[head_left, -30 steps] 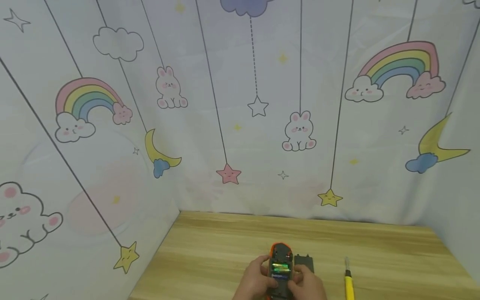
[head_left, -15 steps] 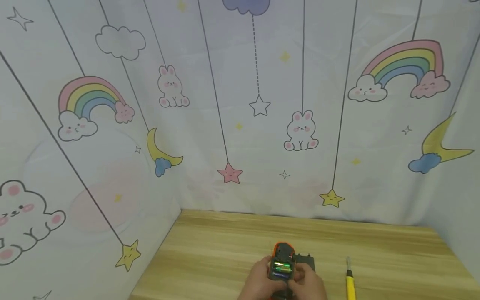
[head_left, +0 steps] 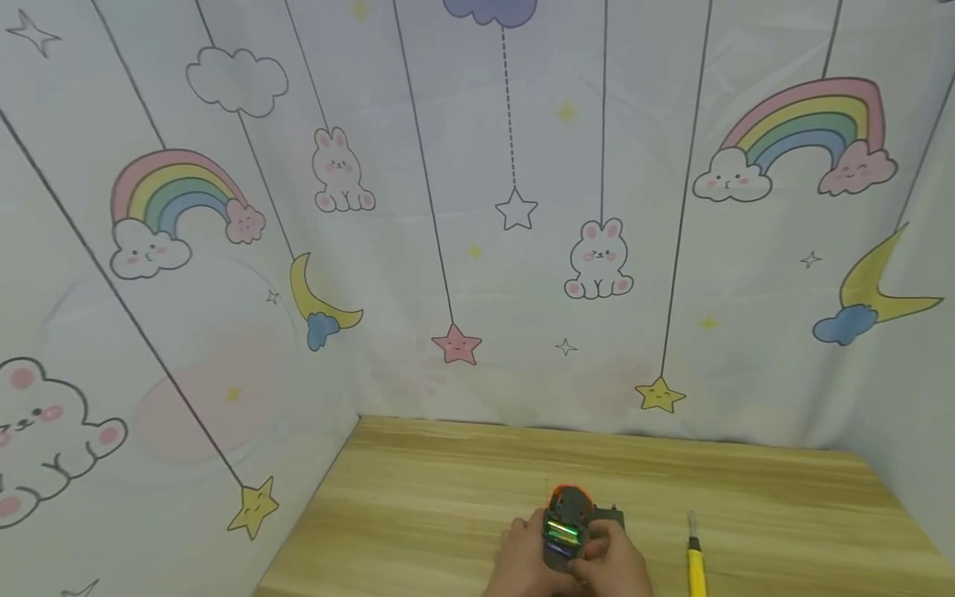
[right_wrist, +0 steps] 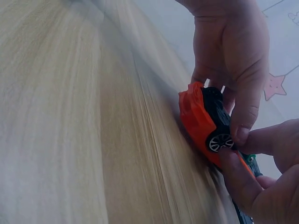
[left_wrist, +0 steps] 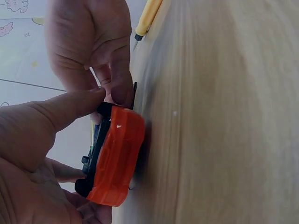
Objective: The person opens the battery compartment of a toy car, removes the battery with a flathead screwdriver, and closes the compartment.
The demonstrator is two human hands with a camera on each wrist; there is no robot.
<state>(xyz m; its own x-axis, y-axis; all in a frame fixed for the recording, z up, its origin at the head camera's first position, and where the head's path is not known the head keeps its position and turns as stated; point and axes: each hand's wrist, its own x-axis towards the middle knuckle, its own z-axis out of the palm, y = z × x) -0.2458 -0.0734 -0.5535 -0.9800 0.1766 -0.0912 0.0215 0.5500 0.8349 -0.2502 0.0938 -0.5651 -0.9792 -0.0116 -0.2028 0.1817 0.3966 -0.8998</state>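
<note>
**Both hands gripping an upturned toy car**

The left hand (head_left: 522,557) and the right hand (head_left: 613,564) are both holding an orange toy car (head_left: 564,527) between them, just above the near edge of the wooden table (head_left: 418,497). The car is lying belly-up, so its open battery bay with a green battery (head_left: 561,531) is facing the head camera. The left wrist view is showing the left thumb (left_wrist: 70,109) curling onto the car's dark underside while the orange body (left_wrist: 117,156) is facing the tabletop. The right wrist view is showing the right fingers (right_wrist: 236,184) pinching the car by a wheel (right_wrist: 219,142). Just beyond the right hand's knuckles a dark cover plate (head_left: 608,518) is lying flat on the wood. Further out on the right hand's side, a yellow-handled screwdriver (head_left: 695,564) is lying well apart from the grip.
</note>
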